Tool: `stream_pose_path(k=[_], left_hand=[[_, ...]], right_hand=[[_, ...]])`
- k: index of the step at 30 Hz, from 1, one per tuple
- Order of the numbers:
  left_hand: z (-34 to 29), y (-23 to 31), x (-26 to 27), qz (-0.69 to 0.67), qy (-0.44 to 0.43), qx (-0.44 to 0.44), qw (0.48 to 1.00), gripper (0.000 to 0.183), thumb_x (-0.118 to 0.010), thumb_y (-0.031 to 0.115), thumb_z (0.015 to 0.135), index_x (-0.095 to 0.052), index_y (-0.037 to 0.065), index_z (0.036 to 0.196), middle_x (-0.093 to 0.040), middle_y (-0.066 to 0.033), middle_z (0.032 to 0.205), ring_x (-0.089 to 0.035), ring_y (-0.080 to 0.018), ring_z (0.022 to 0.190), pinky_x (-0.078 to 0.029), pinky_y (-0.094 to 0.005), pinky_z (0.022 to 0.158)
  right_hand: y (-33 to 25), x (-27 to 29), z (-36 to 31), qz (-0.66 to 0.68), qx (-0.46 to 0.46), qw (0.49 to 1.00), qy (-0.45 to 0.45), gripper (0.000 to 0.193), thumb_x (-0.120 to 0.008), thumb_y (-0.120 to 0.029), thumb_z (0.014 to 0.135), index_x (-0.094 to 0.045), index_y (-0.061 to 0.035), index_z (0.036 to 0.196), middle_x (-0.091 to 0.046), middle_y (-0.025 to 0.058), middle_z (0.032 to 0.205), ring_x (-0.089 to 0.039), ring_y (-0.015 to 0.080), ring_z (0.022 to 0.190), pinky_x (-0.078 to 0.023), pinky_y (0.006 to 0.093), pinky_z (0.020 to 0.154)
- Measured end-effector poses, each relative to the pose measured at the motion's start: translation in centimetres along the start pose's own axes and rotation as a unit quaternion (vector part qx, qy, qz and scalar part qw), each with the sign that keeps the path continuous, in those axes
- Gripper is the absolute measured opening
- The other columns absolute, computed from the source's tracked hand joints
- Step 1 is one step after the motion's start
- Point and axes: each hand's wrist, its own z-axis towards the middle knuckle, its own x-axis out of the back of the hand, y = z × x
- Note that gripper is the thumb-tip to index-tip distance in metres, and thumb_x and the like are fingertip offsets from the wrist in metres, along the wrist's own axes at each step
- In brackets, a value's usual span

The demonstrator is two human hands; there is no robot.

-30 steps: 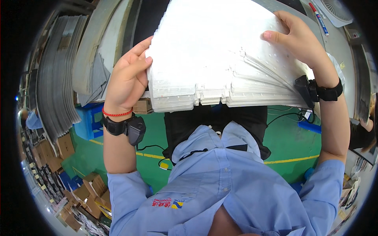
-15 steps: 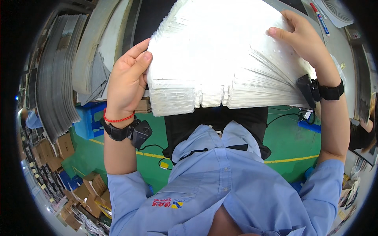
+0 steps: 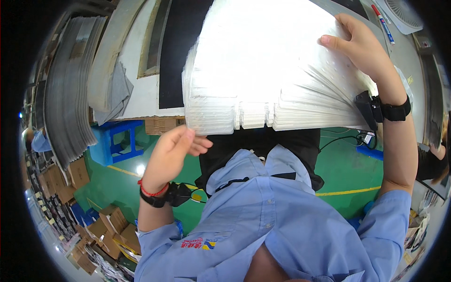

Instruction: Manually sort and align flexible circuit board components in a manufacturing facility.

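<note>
A thick stack of white translucent sheets [image 3: 253,56] lies in front of me at the table's near edge, its layers fanned out at the left and lower right. A notch with narrow tabs sits in the middle of its near edge. My right hand [image 3: 361,49] grips the stack's upper right side, thumb on the top sheet and fingers over the far edge. At the near left corner is my left hand [image 3: 171,152], its thumb tip by the lowest layers and its fingers loosely apart below the edge. Whether it touches the sheets is hard to tell.
A black sheet [image 3: 176,61] lies on the table left of the stack, beside grey cloth [image 3: 117,94] and a tall pile of grey sheets [image 3: 70,84]. Below stands a blue stool [image 3: 120,141]. A marker [image 3: 383,23] and a white fan [image 3: 401,14] are at the far right.
My left hand has let go of the stack's left side and moved down toward me to its near corner. The left edge layers have shifted and spread. My right hand stays put.
</note>
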Motion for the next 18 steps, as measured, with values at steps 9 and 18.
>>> stream_pose_path(k=[9,18], left_hand=[[0.6,-1.2,0.1,-0.077,0.03,-0.066,0.994,0.037,-0.045,0.028,0.105,-0.057,-0.004,0.117,-0.067,-0.0145,0.112,-0.066,-0.0191,0.097,-0.053,-0.0323,0.087],[5.7,3.1,1.3,-0.396,-0.083,-0.187,0.895,0.039,-0.038,0.025,0.105,-0.048,-0.003,0.13,-0.055,-0.018,0.134,-0.053,-0.0241,0.126,-0.042,-0.0385,0.108]], right_hand=[[-2.4,-0.7,-0.8,-0.038,0.074,0.993,-0.088,0.051,-0.079,-0.032,0.081,-0.061,0.0035,0.112,-0.061,0.0086,0.09,-0.058,0.0155,0.083,-0.048,0.0291,0.076],[-1.9,-0.7,-0.9,-0.03,0.083,0.993,-0.077,0.053,-0.078,-0.035,0.082,-0.06,0.0035,0.114,-0.062,0.0098,0.095,-0.059,0.0168,0.086,-0.048,0.0305,0.079]])
